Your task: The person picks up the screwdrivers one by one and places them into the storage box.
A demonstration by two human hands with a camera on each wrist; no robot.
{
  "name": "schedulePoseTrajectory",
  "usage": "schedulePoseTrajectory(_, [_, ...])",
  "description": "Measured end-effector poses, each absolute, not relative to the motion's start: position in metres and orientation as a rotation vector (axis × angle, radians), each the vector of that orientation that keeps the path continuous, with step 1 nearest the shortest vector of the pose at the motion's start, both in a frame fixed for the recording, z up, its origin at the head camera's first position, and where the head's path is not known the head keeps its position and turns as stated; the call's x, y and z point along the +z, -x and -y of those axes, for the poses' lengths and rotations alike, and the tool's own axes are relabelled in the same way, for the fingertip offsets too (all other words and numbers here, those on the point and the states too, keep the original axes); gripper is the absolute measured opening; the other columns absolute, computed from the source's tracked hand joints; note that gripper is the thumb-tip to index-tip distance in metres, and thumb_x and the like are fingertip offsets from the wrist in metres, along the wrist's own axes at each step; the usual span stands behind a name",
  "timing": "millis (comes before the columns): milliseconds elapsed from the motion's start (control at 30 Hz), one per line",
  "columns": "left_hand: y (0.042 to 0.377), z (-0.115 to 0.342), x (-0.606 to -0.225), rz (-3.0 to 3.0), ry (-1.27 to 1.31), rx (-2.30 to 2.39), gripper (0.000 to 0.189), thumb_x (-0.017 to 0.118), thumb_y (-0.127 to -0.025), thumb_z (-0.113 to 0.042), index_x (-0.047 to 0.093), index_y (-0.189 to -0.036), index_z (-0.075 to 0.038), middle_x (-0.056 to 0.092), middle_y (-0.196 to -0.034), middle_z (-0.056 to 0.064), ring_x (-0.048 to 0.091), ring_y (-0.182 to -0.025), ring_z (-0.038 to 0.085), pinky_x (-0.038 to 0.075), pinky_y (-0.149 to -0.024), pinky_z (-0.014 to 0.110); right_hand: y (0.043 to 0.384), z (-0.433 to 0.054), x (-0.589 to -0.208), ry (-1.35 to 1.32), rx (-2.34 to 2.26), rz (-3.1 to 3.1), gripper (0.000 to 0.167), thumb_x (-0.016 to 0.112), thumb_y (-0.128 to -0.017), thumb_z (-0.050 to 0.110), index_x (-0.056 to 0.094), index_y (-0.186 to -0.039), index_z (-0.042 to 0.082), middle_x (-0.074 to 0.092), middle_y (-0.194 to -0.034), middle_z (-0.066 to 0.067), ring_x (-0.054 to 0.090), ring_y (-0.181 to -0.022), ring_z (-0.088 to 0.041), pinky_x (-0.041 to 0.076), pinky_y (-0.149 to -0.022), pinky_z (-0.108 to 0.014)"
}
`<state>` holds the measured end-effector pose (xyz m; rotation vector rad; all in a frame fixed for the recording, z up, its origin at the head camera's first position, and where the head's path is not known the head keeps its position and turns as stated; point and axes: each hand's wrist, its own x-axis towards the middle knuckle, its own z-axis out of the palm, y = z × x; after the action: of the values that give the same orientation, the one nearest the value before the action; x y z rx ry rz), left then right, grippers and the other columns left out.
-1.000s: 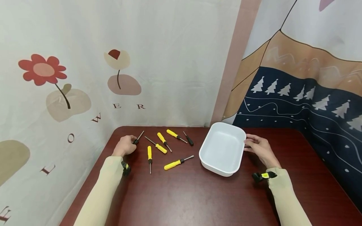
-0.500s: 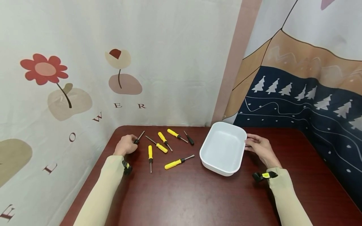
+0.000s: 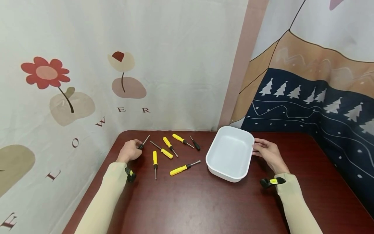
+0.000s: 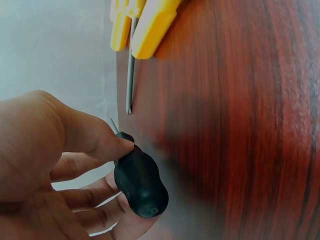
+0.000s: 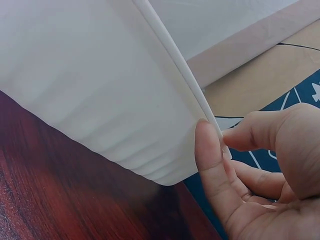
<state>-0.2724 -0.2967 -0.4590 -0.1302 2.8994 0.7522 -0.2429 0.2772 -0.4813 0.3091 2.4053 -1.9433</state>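
Observation:
My left hand (image 3: pixel 129 151) is at the far left of the table, its thumb and fingers pinching a black-handled screwdriver (image 4: pixel 142 182) near the handle's shaft end. The thin shaft points away, and part of the handle is behind the thumb. To its right lie several yellow-handled screwdrivers (image 3: pixel 167 153) and a small black screwdriver (image 3: pixel 196 145). On the right, my right hand (image 3: pixel 268 154) pinches the right rim of a white plastic basin (image 3: pixel 229 156), thumb and fingers on either side of the edge in the right wrist view. Nothing lies in the basin.
The dark red-brown wooden table (image 3: pixel 187 208) ends at the back against a printed curtain (image 3: pixel 187 65). One yellow screwdriver (image 3: pixel 180 170) lies crosswise just left of the basin; another yellow screwdriver (image 3: pixel 155 160) points towards the front.

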Motion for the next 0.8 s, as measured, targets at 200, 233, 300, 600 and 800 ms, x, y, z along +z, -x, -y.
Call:
schedulePoseTrajectory(200, [0.272,0.293,-0.459,-2.895,0.112,0.812,0.042,0.057,-0.09,-0.007,0.061,-0.131,0.001,0.064,-0.117,0.026,0.061,-0.097,0.036,0.051,-0.083,0.049,0.244,-0.277,-0.481,-0.317,-1.939,-2.403,0.053,0.064,-0.101,0.014,0.048,-0.148,-0.003,0.066,-0.114,-0.009,0.07,-0.082,-0.003,0.061,-0.08,-0.024])
schedulePoseTrajectory(233, [0.272,0.292,-0.459,-2.896,0.109,0.821,0.042,0.057,-0.09,-0.007,0.061,-0.131,0.001,0.064,-0.118,0.026,0.061,-0.098,0.036,0.051,-0.083,0.049,0.243,-0.277,-0.48,-0.318,-1.936,-2.405,0.053,0.064,-0.101,0.014,0.048,-0.148,-0.003,0.066,-0.115,-0.009,0.07,-0.082,-0.003,0.061,-0.08,-0.024])
schedulePoseTrajectory(300, [0.272,0.29,-0.46,-2.896,0.098,0.837,0.042,0.058,-0.09,-0.007,0.061,-0.131,0.001,0.065,-0.118,0.026,0.062,-0.098,0.036,0.051,-0.083,0.048,0.243,-0.277,-0.48,-0.326,-1.937,-2.405,0.052,0.064,-0.101,0.014,0.048,-0.148,-0.002,0.065,-0.115,-0.009,0.07,-0.082,-0.002,0.061,-0.08,-0.023])
schedulePoseTrajectory(600, [0.271,0.282,-0.463,-2.919,0.081,0.841,0.041,0.058,-0.09,-0.007,0.062,-0.131,0.0,0.065,-0.116,0.023,0.061,-0.095,0.033,0.051,-0.08,0.044,0.242,-0.276,-0.48,-0.312,-1.936,-2.405,0.051,0.063,-0.102,0.013,0.048,-0.148,-0.003,0.065,-0.116,-0.011,0.07,-0.083,-0.003,0.061,-0.081,-0.024])
schedulePoseTrajectory(800, [0.269,0.273,-0.461,-2.919,0.082,0.851,0.042,0.059,-0.091,-0.007,0.061,-0.132,-0.001,0.064,-0.117,0.024,0.061,-0.095,0.034,0.052,-0.08,0.045,0.243,-0.278,-0.48,-0.311,-1.929,-2.413,0.051,0.062,-0.102,0.013,0.048,-0.149,-0.003,0.064,-0.118,-0.013,0.07,-0.084,-0.004,0.061,-0.081,-0.024])
